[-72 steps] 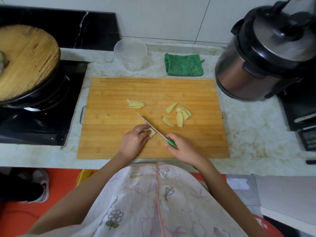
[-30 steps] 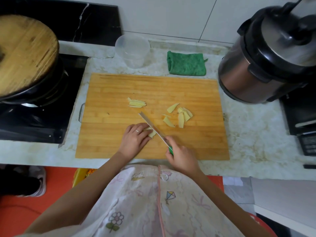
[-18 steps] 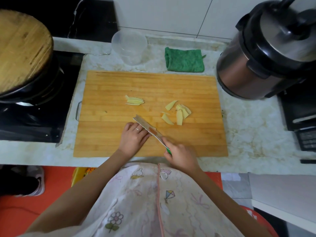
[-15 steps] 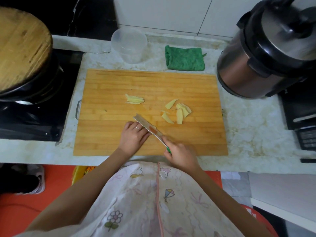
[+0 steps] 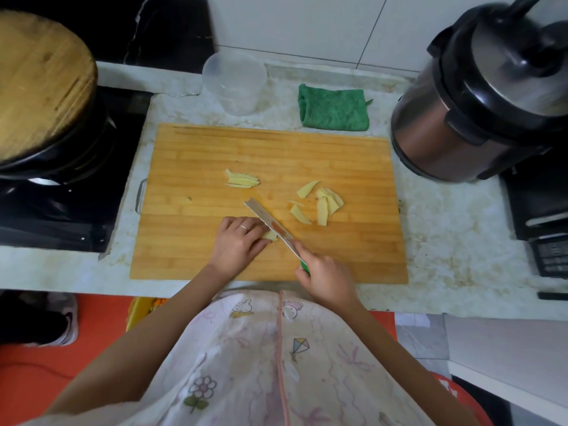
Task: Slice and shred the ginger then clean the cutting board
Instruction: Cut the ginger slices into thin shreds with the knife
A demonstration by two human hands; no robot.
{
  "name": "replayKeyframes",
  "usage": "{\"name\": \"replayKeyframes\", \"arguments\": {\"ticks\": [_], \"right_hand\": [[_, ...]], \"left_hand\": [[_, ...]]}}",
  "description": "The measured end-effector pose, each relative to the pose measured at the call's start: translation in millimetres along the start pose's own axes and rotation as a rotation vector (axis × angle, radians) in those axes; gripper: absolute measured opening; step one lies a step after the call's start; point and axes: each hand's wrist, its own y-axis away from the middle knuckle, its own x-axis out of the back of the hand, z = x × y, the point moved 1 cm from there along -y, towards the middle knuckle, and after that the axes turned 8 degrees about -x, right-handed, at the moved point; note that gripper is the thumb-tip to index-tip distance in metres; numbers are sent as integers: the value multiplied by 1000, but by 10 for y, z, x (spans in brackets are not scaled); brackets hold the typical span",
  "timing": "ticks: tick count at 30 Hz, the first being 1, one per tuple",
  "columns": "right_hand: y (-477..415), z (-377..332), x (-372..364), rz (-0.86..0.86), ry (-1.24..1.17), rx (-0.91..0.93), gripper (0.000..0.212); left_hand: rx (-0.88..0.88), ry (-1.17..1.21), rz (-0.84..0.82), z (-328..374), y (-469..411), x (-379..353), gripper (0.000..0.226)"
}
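Left hand (image 5: 238, 241): pressing curled fingers onto the ginger piece (image 5: 270, 234), frame centre.
Right hand (image 5: 325, 276): gripping the knife (image 5: 270, 226), blade lying against the ginger.
Cutting board (image 5: 190, 247): carrying shreds (image 5: 242, 181) and slices (image 5: 322, 202).

- A home kitchen: black stove (image 5: 61, 210) at left, pressure cooker (image 5: 479, 96) at far right.
- Bamboo cutting board (image 5: 267, 149) on a marble desk (image 5: 445, 235), tiled wall (image 5: 307, 23) behind.
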Motion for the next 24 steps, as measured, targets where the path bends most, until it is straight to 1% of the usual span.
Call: {"name": "replayKeyframes", "arguments": {"ticks": [2,5,8,10,12,14,18,24], "right_hand": [[-9,-1,2,-8,7,22,55],[-39,-33,-6,-38,38,74,54],[-72,-73,-40,-75,73,128,55],[-103,-88,-47,-72,100,164,55],[-137,-98,-22,-64,101,184,55],[-162,-104,12,-68,89,194,55],[-182,-86,17,-126,92,202,52],[-231,-93,-28,-171,113,195,53]], "left_hand": [[4,-43,5,-14,12,28,22],[45,-65,17,-101,73,97,33],[21,-63,28,-220,185,170,43],[4,-71,11,-276,262,175,37],[30,-95,6,-280,309,157,28],[60,-111,31,-231,321,144,25],[71,-105,72,-135,301,176,36],[95,-137,57,-107,318,184,41]]}}
